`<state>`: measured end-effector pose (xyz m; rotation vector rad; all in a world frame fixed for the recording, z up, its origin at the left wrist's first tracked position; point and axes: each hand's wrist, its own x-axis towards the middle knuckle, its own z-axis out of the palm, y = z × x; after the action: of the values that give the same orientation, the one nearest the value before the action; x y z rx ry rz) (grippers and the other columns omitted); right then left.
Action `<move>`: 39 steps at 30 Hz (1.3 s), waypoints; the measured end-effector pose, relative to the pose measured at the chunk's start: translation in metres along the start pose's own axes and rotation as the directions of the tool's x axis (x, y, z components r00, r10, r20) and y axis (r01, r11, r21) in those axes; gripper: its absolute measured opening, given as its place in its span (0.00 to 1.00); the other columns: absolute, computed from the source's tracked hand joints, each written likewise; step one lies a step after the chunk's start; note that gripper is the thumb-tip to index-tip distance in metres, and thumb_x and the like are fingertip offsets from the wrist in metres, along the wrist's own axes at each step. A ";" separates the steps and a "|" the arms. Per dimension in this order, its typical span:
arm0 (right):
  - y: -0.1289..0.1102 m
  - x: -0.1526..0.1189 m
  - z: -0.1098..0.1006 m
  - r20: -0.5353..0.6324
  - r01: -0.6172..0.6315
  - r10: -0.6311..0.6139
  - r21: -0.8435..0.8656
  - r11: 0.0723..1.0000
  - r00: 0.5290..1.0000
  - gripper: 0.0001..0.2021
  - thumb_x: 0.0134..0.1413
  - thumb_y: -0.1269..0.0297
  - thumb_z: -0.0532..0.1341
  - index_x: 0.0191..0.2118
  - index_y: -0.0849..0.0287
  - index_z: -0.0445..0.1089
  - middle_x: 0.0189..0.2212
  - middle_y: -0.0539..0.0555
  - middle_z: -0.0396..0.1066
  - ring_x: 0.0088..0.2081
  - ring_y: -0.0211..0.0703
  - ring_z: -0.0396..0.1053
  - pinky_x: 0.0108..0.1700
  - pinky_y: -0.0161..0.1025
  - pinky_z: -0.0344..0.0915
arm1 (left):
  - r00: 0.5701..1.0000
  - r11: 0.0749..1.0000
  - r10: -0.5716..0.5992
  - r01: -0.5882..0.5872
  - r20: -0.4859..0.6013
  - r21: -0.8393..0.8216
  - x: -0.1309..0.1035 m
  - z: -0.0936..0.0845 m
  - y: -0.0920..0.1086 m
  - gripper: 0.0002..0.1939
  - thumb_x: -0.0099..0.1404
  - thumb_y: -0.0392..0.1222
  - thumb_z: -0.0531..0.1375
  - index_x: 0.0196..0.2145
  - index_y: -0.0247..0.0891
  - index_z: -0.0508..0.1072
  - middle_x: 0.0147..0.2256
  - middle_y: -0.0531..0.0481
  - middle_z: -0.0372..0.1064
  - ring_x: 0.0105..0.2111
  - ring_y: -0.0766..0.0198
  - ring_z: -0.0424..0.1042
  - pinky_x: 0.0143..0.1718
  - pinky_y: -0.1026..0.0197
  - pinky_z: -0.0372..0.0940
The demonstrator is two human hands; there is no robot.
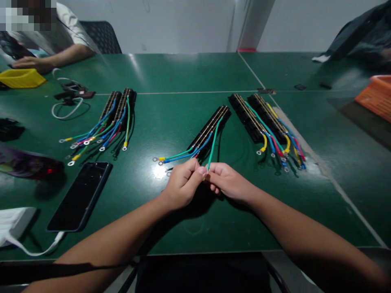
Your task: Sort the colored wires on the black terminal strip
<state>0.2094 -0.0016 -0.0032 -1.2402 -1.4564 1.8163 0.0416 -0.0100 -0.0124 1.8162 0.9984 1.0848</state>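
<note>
Both hands meet over the near middle of the green table. My left hand point(184, 183) is closed, thumb against fingers, by the lower end of a green wire point(214, 140). Pinched around the same wire end is my right hand point(229, 181), its fingers curled. The wire runs up to a black terminal strip point(210, 127) lying at a slant just beyond my hands. Blue wires with ring lugs point(161, 163) fan out from that strip to the left, beside another green one. My fingers mostly hide the held wire's tip.
Wired strips lie at left point(124, 110) and right point(256, 118). A phone point(80, 197) with a white cable, a bottle point(27, 162) and a white block point(16, 224) sit at left. An orange basket point(375, 97) is at right. Another person's arm point(65, 57) rests beyond a yellow tray point(23, 78).
</note>
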 end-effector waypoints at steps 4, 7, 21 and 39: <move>-0.002 -0.001 0.002 -0.009 0.013 -0.013 -0.014 1.000 1.000 0.17 0.57 0.52 0.62 0.27 0.59 0.61 0.16 0.45 0.61 0.17 0.30 0.57 0.18 0.28 0.54 | 1.000 0.998 0.011 -0.012 -0.004 -0.056 -0.002 0.000 0.001 0.17 0.71 0.46 0.52 0.26 0.37 0.61 0.20 0.57 0.56 0.21 0.71 0.55 0.24 0.65 0.53; -0.003 -0.002 0.001 0.001 0.050 -0.050 0.007 0.999 0.999 0.17 0.58 0.52 0.61 0.26 0.59 0.61 0.16 0.45 0.60 0.17 0.30 0.57 0.19 0.29 0.54 | 0.995 0.995 0.097 -0.098 -0.014 -0.011 -0.003 -0.003 0.002 0.16 0.70 0.44 0.54 0.26 0.37 0.62 0.21 0.56 0.57 0.21 0.71 0.57 0.24 0.65 0.53; -0.002 -0.001 -0.001 -0.027 0.090 -0.087 0.183 0.979 0.996 0.16 0.53 0.53 0.64 0.27 0.61 0.63 0.14 0.44 0.60 0.15 0.29 0.54 0.19 0.30 0.50 | 0.990 0.985 0.121 -0.130 0.079 0.114 -0.004 -0.006 0.011 0.12 0.61 0.46 0.61 0.28 0.36 0.65 0.20 0.56 0.61 0.20 0.71 0.58 0.21 0.67 0.53; 0.000 -0.002 -0.005 0.079 -0.011 -0.033 0.497 0.867 0.996 0.16 0.49 0.59 0.69 0.25 0.60 0.63 0.13 0.44 0.61 0.15 0.29 0.54 0.18 0.28 0.49 | 0.953 0.984 0.143 -0.167 0.267 0.067 -0.006 -0.012 0.010 0.07 0.62 0.41 0.59 0.28 0.35 0.68 0.21 0.54 0.65 0.20 0.71 0.61 0.23 0.67 0.56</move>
<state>0.2145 -0.0005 -0.0024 -0.8954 -0.9318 2.0818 0.0309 -0.0164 -0.0013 2.0763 0.7670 0.8726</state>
